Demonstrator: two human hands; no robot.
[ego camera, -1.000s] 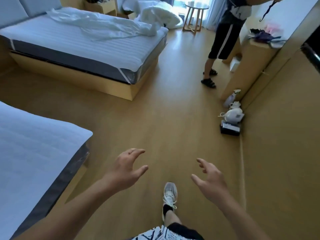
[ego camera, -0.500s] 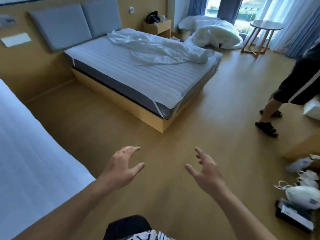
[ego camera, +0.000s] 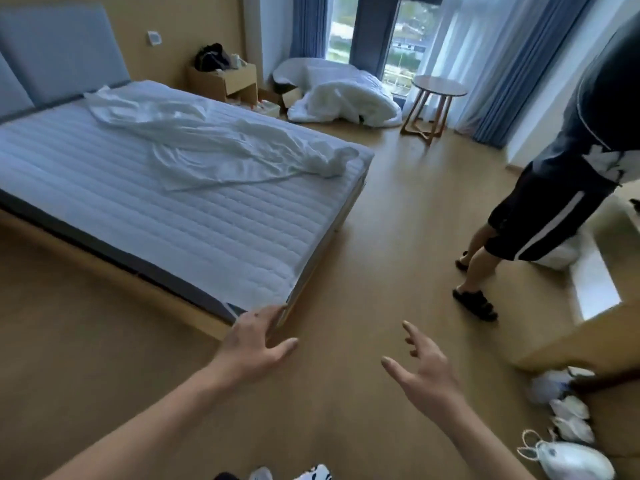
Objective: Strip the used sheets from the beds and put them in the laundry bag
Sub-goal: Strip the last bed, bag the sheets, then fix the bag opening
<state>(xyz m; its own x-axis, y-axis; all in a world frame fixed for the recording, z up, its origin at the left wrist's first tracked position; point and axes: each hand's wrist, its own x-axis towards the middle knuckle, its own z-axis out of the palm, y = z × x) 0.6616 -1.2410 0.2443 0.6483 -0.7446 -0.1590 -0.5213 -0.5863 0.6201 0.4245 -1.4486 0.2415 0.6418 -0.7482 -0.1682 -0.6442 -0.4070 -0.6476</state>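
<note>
Wooden flooring runs through a hotel-style bedroom, with a low bed on the left under a grey padded headboard. On its quilted white mattress cover lies the task's thing, a crumpled used sheet, already pulled loose and trailing in a twisted rope from near the headboard to the far foot corner, where a bunched end sits right at the mattress edge. Both hands are empty and spread: the left hand reaches out with fingers straight, near the closest corner of the bed though I cannot tell whether it touches, and the right hand hangs open over bare floor, well apart from the sheet. No laundry bag can be identified with certainty; a white heap of bedding by the window may be a duvet or more linen. The likely trouble, as I judge it: grabbing only one end would drag the long sheet across the floor, where it could tangle round the feet. A second person stands near the bed's foot, so a hurried sweep round that corner risks a collision. Small white bags on the floor at lower right are a tripping hazard on the way back.
</note>
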